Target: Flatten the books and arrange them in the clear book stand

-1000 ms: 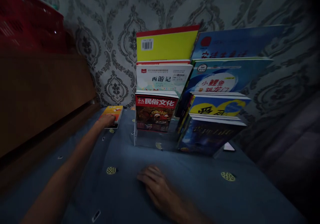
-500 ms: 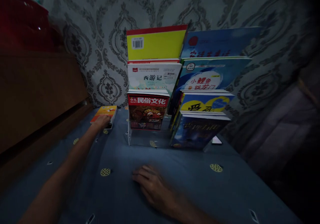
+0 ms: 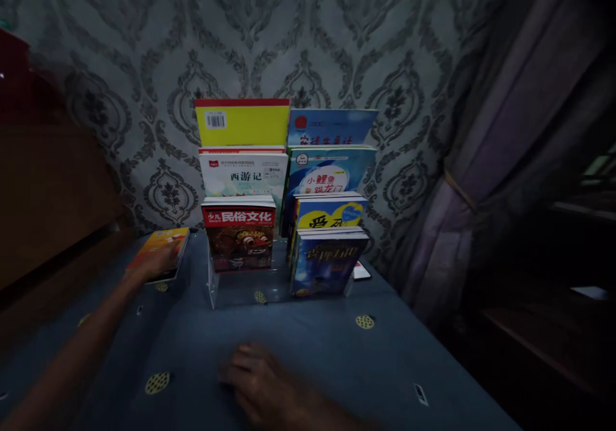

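Observation:
My left hand [image 3: 154, 263] reaches far out and lies on a small stack of orange-yellow books [image 3: 161, 246] flat on the blue tablecloth [image 3: 308, 341], left of a clear tiered stand [image 3: 240, 287]. Its fingers rest flat on the top cover. My right hand [image 3: 257, 383] lies palm down on the cloth near me, fingers spread, holding nothing. The stand holds two columns of upright books: a red-covered one [image 3: 239, 236] at front left and a dark blue one [image 3: 325, 264] at front right, with several more behind.
Patterned grey wallpaper backs the table. A brown wooden board [image 3: 48, 194] and a red crate [image 3: 14, 78] stand at the left. A purple curtain [image 3: 481, 161] hangs at the right, past the table's edge. A small flat phone-like thing [image 3: 362, 270] lies behind the stand.
The view has swung to the right and pulled back, so the stand and books sit further left and look smaller. Both hands keep their places on the book stack and the cloth.

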A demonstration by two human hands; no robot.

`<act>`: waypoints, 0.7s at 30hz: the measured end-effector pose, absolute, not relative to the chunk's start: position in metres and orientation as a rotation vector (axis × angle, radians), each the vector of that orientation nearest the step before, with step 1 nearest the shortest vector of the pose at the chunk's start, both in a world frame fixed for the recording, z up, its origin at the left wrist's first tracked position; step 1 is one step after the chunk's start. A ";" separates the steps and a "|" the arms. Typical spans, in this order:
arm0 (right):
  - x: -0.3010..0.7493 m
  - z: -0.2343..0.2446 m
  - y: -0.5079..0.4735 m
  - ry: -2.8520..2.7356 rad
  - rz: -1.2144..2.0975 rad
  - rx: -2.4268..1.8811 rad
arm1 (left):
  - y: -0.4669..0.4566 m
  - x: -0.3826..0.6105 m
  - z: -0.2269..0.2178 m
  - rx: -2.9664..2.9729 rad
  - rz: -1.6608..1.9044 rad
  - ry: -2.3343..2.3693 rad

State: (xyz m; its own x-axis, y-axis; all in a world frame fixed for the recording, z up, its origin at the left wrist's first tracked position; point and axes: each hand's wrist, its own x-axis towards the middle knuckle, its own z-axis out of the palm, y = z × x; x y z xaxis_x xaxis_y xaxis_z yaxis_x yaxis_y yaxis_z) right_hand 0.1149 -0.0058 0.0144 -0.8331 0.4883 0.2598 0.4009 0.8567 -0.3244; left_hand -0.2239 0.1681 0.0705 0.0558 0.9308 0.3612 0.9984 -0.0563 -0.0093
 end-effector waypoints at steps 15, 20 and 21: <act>0.112 0.017 -0.003 -2.866 0.019 -0.555 | 0.106 -0.031 0.181 -2.049 -0.891 -1.056; 0.115 0.018 0.001 -2.840 -0.026 -0.494 | 0.117 -0.029 0.175 -1.931 -0.927 -1.047; 0.115 0.016 0.002 -2.836 -0.020 -0.483 | 0.117 -0.028 0.175 -1.922 -0.943 -1.060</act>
